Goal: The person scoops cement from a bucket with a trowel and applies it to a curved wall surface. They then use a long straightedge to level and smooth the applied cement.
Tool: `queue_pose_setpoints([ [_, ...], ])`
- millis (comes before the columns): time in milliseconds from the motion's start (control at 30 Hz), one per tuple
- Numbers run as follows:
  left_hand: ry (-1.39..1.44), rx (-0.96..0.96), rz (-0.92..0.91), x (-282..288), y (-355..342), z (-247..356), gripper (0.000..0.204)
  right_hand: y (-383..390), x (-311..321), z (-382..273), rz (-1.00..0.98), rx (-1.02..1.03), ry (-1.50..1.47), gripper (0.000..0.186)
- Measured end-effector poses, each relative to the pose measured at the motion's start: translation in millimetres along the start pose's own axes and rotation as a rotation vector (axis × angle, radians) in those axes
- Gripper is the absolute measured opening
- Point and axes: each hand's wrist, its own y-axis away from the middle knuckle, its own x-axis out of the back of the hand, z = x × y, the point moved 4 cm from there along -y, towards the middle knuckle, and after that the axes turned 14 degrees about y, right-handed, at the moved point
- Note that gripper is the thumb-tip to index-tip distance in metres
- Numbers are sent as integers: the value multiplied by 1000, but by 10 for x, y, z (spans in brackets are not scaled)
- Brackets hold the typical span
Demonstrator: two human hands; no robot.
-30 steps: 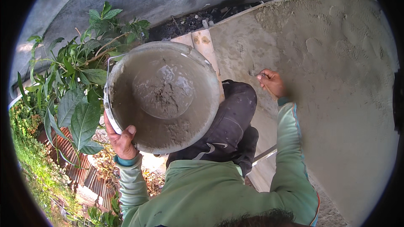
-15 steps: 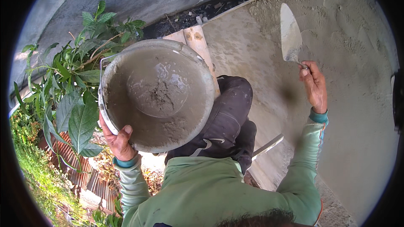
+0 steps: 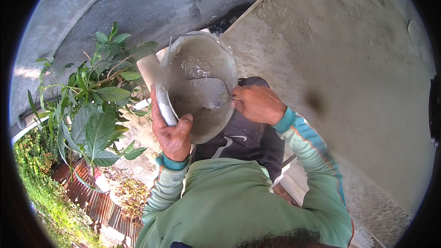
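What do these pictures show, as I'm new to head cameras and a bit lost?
There is no machine, only someone's bare hands. The view comes from a wide head-worn camera looking down, so straight edges bend. The left hand grips the bucket, thumb over its rim. The right hand holds the trowel, its blade inside the bucket with the wet grey mix. To the right spreads a grey surface, rough toward the top; to the left is a plant.
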Motion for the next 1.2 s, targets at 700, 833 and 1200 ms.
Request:
queue_pose_setpoints([
  [700,36,-33,152,1303,-332,-34,85,239,-760,2082,316,-645,-223,29],
  [833,42,-3,181,1319,-274,-14,86,60,-866,2296,172,-666,-191,26],
  [1200,-33,44,209,1344,-262,17,88,-55,-1284,3574,267,-992,-1229,21],
])
